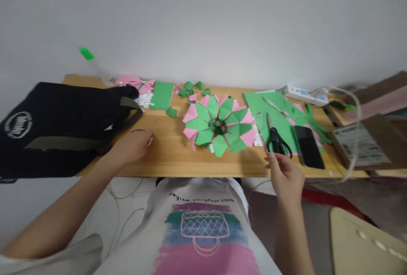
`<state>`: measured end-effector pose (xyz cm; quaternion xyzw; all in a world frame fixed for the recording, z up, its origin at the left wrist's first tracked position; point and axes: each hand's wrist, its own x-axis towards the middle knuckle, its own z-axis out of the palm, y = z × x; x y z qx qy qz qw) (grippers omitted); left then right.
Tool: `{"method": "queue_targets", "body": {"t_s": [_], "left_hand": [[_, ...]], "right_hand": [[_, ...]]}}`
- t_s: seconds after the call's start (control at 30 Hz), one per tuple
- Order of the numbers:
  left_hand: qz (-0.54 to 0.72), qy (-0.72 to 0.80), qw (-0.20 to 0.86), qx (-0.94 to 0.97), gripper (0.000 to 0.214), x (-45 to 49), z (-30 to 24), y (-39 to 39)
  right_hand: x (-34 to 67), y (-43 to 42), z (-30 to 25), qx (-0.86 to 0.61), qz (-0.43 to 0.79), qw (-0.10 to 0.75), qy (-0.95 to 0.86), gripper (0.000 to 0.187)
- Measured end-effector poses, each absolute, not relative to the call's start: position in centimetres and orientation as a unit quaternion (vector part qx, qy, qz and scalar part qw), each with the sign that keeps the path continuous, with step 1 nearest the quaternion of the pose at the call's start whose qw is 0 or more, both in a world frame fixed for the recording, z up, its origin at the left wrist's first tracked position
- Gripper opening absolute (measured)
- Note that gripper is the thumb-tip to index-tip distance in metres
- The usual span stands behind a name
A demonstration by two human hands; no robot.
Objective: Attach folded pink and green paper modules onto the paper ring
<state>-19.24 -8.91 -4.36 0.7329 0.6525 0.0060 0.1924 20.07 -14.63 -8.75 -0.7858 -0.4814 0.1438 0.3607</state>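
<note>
A round ornament of folded green and pink paper point(235, 129) sits at the table's middle, pointed pieces ringed around a hollow centre. My left hand point(135, 144) rests curled on the wood to its left, beside the black bag; a small pale spot shows at its fingertips, and what it may hold is hidden. Near the table's front edge, my right hand point(286, 175) has thumb and fingers pinched together just below black-handled scissors point(277, 142). A thin pale sliver shows at those fingertips, too small to name. Loose folded green pieces point(171, 112) lie behind the ornament.
A black bag point(63, 118) covers the table's left end. Green paper sheets point(259, 103), a phone point(309, 147) and a white power strip point(305, 95) lie at right, with a cardboard box point(365, 141) beyond. A green pad point(161, 95) lies towards the wall.
</note>
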Motion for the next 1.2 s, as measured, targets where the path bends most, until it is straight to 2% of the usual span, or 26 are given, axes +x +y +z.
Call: {"method": "queue_targets", "body": {"t_s": [0.1,0.2,0.37,0.47,0.53,0.63,0.7,0.77,0.87,0.93,1.0,1.1,1.17,1.2], "left_hand": [[-0.013,0.657,0.183,0.731,0.024,-19.4,-3.3,-9.4],[0.01,0.658,0.192,0.728,0.026,-20.0,-2.9,-9.9],[0.236,0.582,0.356,0.692,0.023,-20.3,-2.1,-10.8],[0.31,0.536,0.463,0.635,0.024,-19.3,-0.4,-11.3],[0.356,0.52,0.501,0.594,0.023,-18.5,0.8,-11.4],[0.42,0.508,0.512,0.551,0.024,-17.5,1.8,-11.1],[0.449,0.503,0.515,0.53,0.021,-17.0,2.1,-10.7],[0.475,0.497,0.515,0.512,0.018,-16.7,2.1,-10.3],[0.5,0.479,0.515,0.505,0.018,-16.4,2.2,-9.4],[0.494,0.465,0.528,0.511,0.016,-16.4,2.3,-8.8],[0.471,0.45,0.55,0.522,0.018,-16.3,2.6,-8.2],[0.449,0.421,0.575,0.539,0.03,-16.0,3.7,-7.6],[0.446,0.41,0.573,0.552,0.035,-15.7,4.7,-7.4],[0.44,0.412,0.568,0.56,0.036,-15.6,5.2,-7.3]], "right_hand": [[22.7,-13.3,-8.2,-0.827,0.07,0.307,-0.465,0.049],[24.7,-11.7,-7.6,-0.847,0.049,0.243,-0.471,0.039],[26.2,-8.9,-7.8,-0.854,0.111,0.167,-0.48,0.021],[26.4,-7.6,-7.5,-0.852,0.152,0.165,-0.473,0.013],[26.6,-7.2,-6.7,-0.846,0.181,0.179,-0.468,0.016],[26.9,-7.3,-5.1,-0.818,0.242,0.234,-0.466,0.019],[26.9,-7.8,-4.2,-0.778,0.293,0.3,-0.468,0.029],[26.5,-8.4,-3.6,-0.725,0.334,0.388,-0.461,0.04],[25.4,-9.3,-3.4,-0.557,0.47,0.584,-0.359,0.045],[24.5,-9.8,-3.4,-0.442,0.546,0.63,-0.333,0.051],[23.5,-9.9,-3.2,-0.389,0.567,0.612,-0.391,0.06],[22.2,-9.4,-2.2,-0.367,0.55,0.557,-0.503,0.061],[21.8,-9.0,-1.3,-0.402,0.497,0.425,-0.641,0.071],[21.8,-8.9,-0.8,-0.426,0.439,0.362,-0.703,0.085]]}}
